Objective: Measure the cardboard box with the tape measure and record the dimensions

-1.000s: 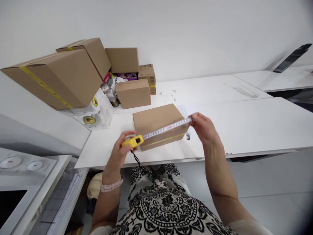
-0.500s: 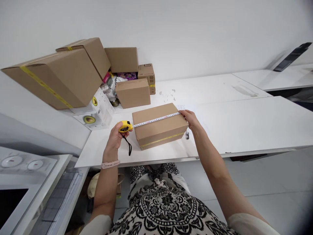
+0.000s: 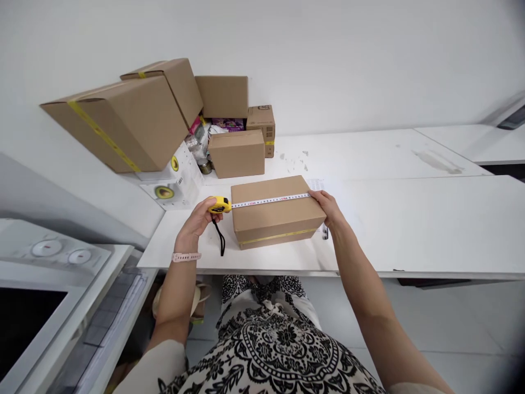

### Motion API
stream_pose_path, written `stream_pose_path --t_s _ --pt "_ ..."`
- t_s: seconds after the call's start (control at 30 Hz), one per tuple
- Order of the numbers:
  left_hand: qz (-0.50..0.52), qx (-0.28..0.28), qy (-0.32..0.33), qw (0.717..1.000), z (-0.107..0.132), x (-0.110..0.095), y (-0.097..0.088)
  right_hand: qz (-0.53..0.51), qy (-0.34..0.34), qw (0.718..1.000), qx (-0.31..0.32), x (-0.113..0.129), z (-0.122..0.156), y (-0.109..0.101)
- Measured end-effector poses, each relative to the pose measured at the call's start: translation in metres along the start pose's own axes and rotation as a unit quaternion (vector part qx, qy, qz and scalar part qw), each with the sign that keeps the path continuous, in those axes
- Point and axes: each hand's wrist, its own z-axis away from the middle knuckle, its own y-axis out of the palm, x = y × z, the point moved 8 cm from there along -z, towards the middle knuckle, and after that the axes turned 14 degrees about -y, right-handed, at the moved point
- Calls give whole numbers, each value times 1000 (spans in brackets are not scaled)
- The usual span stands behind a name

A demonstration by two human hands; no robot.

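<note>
The tape (image 3: 262, 202) has now settled across the box (image 3: 274, 217), left hand (image 3: 197, 219) curled round its yellow case (image 3: 220, 205), right hand (image 3: 328, 208) pinching the end, so the top's basically spanned.

Lg ctn (image 3: 141, 123) nr avocado bx (image 3: 179, 183)

Hands (image 3: 199, 218) hold tape measure (image 3: 220, 204) across cardboard box (image 3: 279, 214).

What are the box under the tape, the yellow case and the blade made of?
Box: cardboard, matte brown with folded edges. Yellow case: probably smooth plastic, rounded and moulded-looking. Blade: likely coated metal, printed white, spanning straight; plastic possible.
</note>
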Motion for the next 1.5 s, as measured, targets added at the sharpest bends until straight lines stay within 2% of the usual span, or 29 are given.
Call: stream_pose_path --t_s 0.43,0.7,0.87,1.07,1.33,1.5 --pt "1 7 -12 1000 4 8 0 10 3 1000 3 4 6 1" --pt "1 -6 -19 1000 5 8 0 -35 22 999 1 -8 -5 2" --pt "-8 -7 -13 1000 7 7 1 -93 68 993 38 -14 -6 10" --pt "-13 0 -8 1000 9 7 2 -167 68 977 111 -14 -5 18" --pt "-15 -3 -13 1000 10 6 2 -167 69 978 100 -19 -7 15" --pt "-26 -2 -12 1000 10 7 3 -110 46 991 65 -15 -7 6"
